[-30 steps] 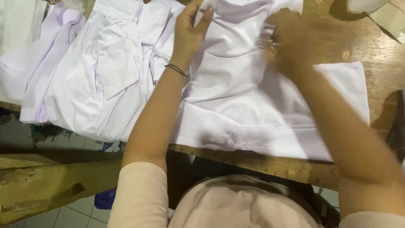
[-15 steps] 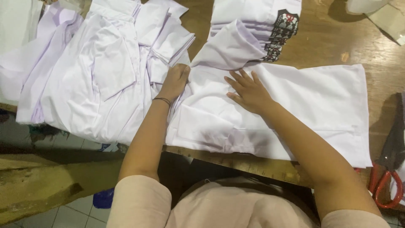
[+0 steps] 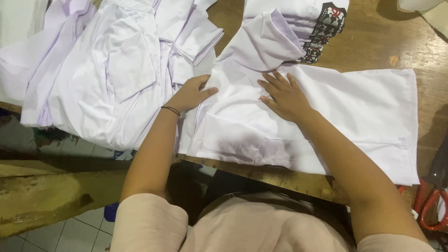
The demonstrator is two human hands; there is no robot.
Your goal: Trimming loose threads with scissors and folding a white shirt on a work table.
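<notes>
A white shirt lies flat on the wooden table, its body spread to the right and one sleeve folded up toward the far side. My right hand rests flat on the middle of the shirt, fingers spread. At the shirt's left edge my left hand presses down, thumb pointing right, a thin dark band on its wrist. Neither hand grips anything.
A heap of white shirts covers the table's left part and hangs over the near edge. A folded stack with a black and red printed patch sits at the far middle. Red-handled scissors lie at the near right edge.
Both hands came down from the shirt's far end toward me and now lie flat on its middle. The shirt has been laid out flatter and the patch on the stack is uncovered.
</notes>
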